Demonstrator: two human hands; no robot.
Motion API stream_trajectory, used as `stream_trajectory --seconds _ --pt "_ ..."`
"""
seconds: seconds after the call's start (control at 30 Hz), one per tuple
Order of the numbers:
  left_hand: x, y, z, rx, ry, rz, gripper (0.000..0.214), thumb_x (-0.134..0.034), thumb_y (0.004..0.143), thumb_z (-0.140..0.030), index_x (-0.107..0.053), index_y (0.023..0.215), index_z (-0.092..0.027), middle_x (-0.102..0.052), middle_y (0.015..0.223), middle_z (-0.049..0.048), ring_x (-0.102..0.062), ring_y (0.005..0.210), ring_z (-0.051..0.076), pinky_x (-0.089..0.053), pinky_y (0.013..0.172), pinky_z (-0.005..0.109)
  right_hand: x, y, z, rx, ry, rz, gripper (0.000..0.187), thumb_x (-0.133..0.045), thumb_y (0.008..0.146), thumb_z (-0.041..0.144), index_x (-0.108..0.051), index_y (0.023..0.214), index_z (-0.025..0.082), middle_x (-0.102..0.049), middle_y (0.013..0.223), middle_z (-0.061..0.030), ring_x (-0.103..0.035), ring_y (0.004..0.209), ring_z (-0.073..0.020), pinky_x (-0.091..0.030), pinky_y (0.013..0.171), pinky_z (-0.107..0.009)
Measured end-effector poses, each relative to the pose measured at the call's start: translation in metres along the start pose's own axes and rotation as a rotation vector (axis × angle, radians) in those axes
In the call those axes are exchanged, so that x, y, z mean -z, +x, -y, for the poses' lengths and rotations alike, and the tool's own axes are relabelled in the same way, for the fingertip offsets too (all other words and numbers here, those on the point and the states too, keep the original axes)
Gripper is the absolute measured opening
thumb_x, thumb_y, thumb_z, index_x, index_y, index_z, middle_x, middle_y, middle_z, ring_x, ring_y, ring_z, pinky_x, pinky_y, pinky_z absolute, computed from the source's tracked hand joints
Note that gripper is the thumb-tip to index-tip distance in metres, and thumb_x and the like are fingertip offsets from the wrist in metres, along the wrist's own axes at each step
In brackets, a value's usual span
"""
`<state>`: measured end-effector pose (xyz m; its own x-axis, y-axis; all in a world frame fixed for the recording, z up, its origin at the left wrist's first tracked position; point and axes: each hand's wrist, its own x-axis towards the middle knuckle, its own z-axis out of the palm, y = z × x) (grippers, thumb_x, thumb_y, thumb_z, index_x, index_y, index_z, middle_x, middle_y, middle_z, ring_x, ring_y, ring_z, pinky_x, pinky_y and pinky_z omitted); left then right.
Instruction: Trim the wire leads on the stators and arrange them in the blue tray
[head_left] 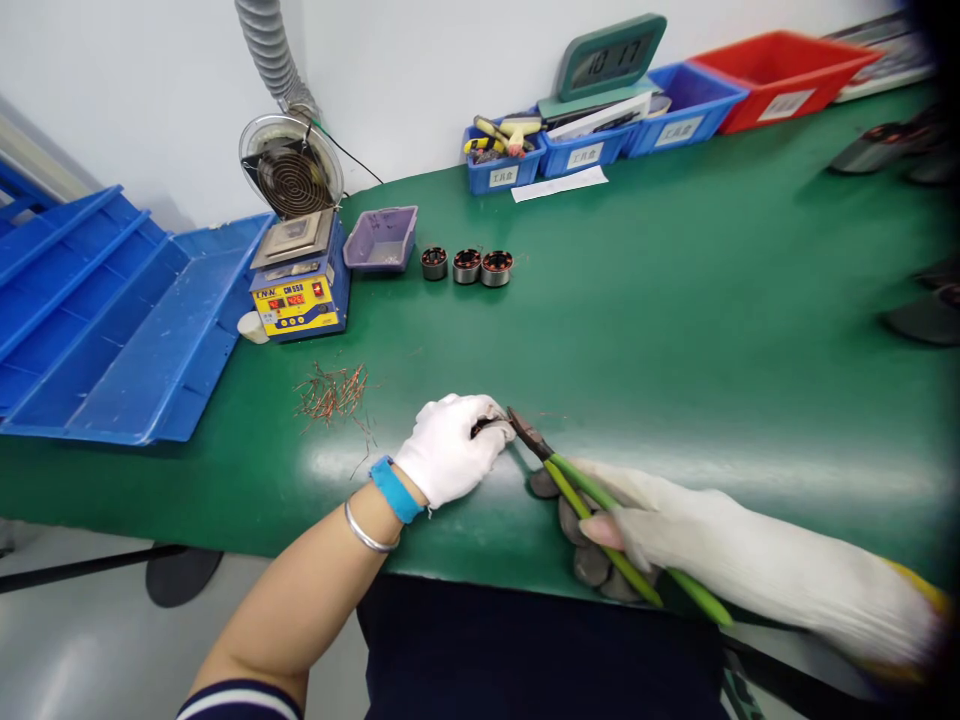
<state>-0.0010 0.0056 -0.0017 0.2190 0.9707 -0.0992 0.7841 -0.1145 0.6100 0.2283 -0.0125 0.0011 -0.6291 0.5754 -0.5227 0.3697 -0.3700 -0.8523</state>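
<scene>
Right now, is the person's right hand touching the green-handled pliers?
Touching. The head view shows the right hand gripping the green-handled pliers by the handles.

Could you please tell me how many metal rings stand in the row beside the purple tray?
3: the near ring closest to the purple tray, the middle ring, and the end ring on the right. None seem hidden in that row.
</scene>
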Motion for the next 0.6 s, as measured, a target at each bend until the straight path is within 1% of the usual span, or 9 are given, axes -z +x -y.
stream_trajectory --seconds 0.1,0.2,0.27,0.33,0.4,0.43,0.5,0.57,0.6 --pt "-0.001 0.000 0.000 -0.001 -0.005 0.011 0.013 -0.059 0.090 -0.028 -0.067 0.079 -0.023 -0.073 0.084 0.0004 -0.064 0.085 0.022 -0.050 0.082 0.034 0.003 0.007 0.005 -0.109 -0.055 0.040 0.040 -0.058 0.087 0.050 -0.063 0.113 0.019 -0.063 0.065 -0.0024 -0.059 0.053 -0.0166 -0.044 0.047 -0.025" --pt "0.004 -0.002 0.001 0.046 -0.149 -0.045 0.012 -0.062 0.087 -0.031 -0.066 0.079 -0.022 -0.072 0.081 0.0012 -0.065 0.085 0.022 -0.051 0.083 0.035 0.005 0.008 0.007 -0.081 -0.273 0.011 0.034 -0.052 0.089 0.049 -0.064 0.105 0.021 -0.063 0.064 -0.0032 -0.058 0.052 -0.0178 -0.041 0.047 -0.027" --pt "0.011 -0.003 0.004 0.076 -0.349 -0.179 0.012 -0.062 0.086 -0.032 -0.066 0.086 -0.021 -0.073 0.087 0.0030 -0.067 0.088 0.021 -0.053 0.085 0.035 0.003 0.004 0.004 -0.011 -0.572 -0.142 0.030 -0.053 0.086 0.047 -0.064 0.099 0.023 -0.067 0.071 -0.0056 -0.061 0.058 -0.0212 -0.040 0.050 -0.029" --pt "0.018 -0.003 0.008 0.073 -0.522 -0.355 0.019 -0.058 0.087 -0.033 -0.065 0.096 -0.018 -0.074 0.097 0.0062 -0.069 0.093 0.021 -0.054 0.088 0.034 -0.001 0.000 -0.001 0.060 -0.945 -0.396 0.031 -0.056 0.082 0.048 -0.065 0.098 0.023 -0.067 0.077 -0.0087 -0.063 0.064 -0.0265 -0.039 0.052 -0.031" --pt "0.022 -0.001 0.014 0.073 -0.598 -0.481 0.026 -0.055 0.089 -0.037 -0.063 0.103 -0.017 -0.073 0.102 0.0088 -0.070 0.096 0.021 -0.055 0.088 0.035 -0.006 0.000 -0.002 0.107 -1.261 -0.601 0.036 -0.057 0.080 0.053 -0.064 0.095 0.021 -0.063 0.077 -0.0120 -0.061 0.065 -0.0298 -0.040 0.055 -0.034" --pt "0.022 0.001 0.017 0.087 -0.608 -0.516 0.028 -0.055 0.090 -0.040 -0.063 0.103 -0.017 -0.073 0.103 0.0094 -0.071 0.096 0.022 -0.056 0.087 0.035 -0.010 0.002 0.000 0.140 -1.366 -0.643 0.038 -0.059 0.080 0.055 -0.064 0.093 0.019 -0.061 0.077 -0.0128 -0.059 0.065 -0.0301 -0.043 0.058 -0.037" --pt "0.020 0.005 0.022 0.129 -0.612 -0.545 0.034 -0.056 0.089 -0.047 -0.064 0.102 -0.017 -0.073 0.102 0.0096 -0.071 0.096 0.022 -0.056 0.087 0.035 -0.018 0.013 0.011 0.263 -1.446 -0.654 0.043 -0.064 0.080 0.057 -0.065 0.095 0.016 -0.062 0.085 -0.0150 -0.061 0.075 -0.0321 -0.049 0.073 -0.047" --pt "0.017 0.009 0.027 0.158 -0.608 -0.570 0.039 -0.057 0.087 -0.052 -0.064 0.102 -0.017 -0.073 0.101 0.0097 -0.071 0.097 0.023 -0.056 0.086 0.035 -0.030 0.031 0.028 0.427 -1.384 -0.620 0.057 -0.071 0.078 0.057 -0.064 0.114 0.013 -0.064 0.106 -0.0189 -0.061 0.096 -0.0363 -0.045 0.093 -0.054" --pt "0.016 0.011 0.029 0.164 -0.608 -0.587 0.041 -0.058 0.086 -0.054 -0.064 0.102 -0.017 -0.073 0.101 0.0098 -0.072 0.097 0.023 -0.056 0.085 0.034 -0.037 0.042 0.037 0.490 -1.336 -0.583 0.065 -0.072 0.078 0.055 -0.061 0.125 0.012 -0.062 0.116 -0.0201 -0.059 0.104 -0.0374 -0.043 0.098 -0.055"
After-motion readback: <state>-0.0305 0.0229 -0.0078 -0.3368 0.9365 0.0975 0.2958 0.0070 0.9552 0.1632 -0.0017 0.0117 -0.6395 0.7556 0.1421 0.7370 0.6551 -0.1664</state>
